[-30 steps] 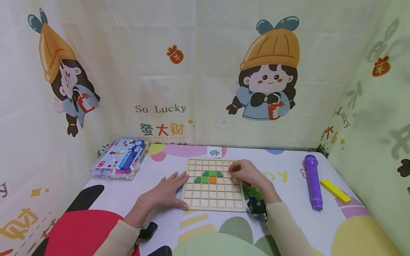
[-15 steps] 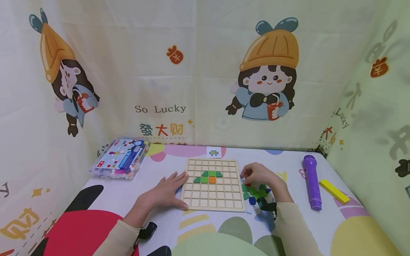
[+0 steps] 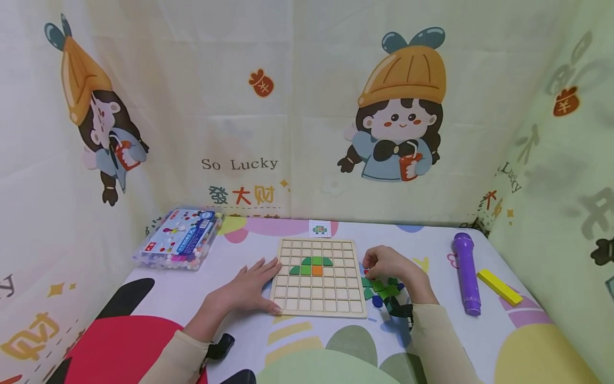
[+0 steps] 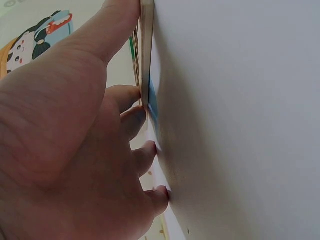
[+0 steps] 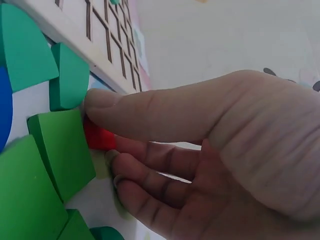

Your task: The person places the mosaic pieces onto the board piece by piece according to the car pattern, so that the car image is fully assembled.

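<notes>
A wooden grid board (image 3: 316, 304) lies on the table, with green pieces (image 3: 306, 270) and one orange square (image 3: 317, 270) set in its upper middle cells. Along its left edge my left hand (image 3: 247, 288) rests with fingers spread, the thumb at the near corner. Just right of the board, my right hand (image 3: 393, 266) pinches a red block (image 5: 100, 135) between thumb and fingers, seen close in the right wrist view. Several loose green blocks (image 5: 65, 150) lie around it, with a blue round piece (image 3: 377, 301) at the near side of the pile.
A small pattern card (image 3: 320, 228) lies behind the board. A clear plastic case (image 3: 179, 240) of small parts stands at the back left. To the right lie a purple microphone-shaped toy (image 3: 467, 274) and a yellow bar (image 3: 499, 287).
My right hand has moved off the board's right side to the loose pieces beside it, where its fingers have settled on the red block. The left hand stays put.
</notes>
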`<state>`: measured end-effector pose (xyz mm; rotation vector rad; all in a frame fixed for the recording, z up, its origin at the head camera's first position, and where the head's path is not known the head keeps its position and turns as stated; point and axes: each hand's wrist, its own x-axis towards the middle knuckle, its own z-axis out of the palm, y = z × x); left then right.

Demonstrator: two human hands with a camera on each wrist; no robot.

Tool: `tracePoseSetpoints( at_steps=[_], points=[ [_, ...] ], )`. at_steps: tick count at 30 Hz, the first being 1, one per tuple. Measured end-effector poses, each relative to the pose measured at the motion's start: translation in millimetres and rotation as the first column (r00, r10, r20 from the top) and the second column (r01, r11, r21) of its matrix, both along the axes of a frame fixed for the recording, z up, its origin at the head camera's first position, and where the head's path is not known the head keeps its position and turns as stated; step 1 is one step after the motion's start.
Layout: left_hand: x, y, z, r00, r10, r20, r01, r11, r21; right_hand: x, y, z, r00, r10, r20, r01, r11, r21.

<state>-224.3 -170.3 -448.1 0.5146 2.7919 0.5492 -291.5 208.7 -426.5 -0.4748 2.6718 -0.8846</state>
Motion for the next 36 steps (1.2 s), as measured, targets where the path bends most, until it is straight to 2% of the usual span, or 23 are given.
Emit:
tracePoseSetpoints(
  at_steps=[12, 20, 22, 28, 36],
  points=[
    [1.2, 1.1, 2.0, 1.000, 0.002, 0.004, -0.002, 1.000, 0.008, 2.1, -4.5, 4.7, 0.998, -0.064, -0.017, 0.065, 0.995, 0.071],
    [2.3, 0.8, 2.7, 1.000, -0.002, -0.001, 0.002, 1.000, 0.016, -1.8, -4.3, 2.0, 0.992, -0.121, -0.043, 0.123, 0.992, 0.039],
    [2.4, 0.8, 2.7, 1.000, -0.002, 0.002, 0.002, 1.000, 0.019, -2.6, -5.2, 0.1, 0.990, -0.138, -0.028, 0.139, 0.990, 0.024],
    [1.6, 0.7, 2.1, 1.000, 0.003, 0.010, -0.003, 1.000, 0.014, -2.6, -9.9, -1.1, 0.995, -0.091, -0.030, 0.092, 0.995, 0.032],
    [2.3, 0.5, 4.7, 1.000, 0.000, 0.011, 0.000, 1.000, 0.015, 0.7, -12.2, 5.7, 0.999, -0.039, -0.027, 0.041, 0.997, 0.072]
  ],
)
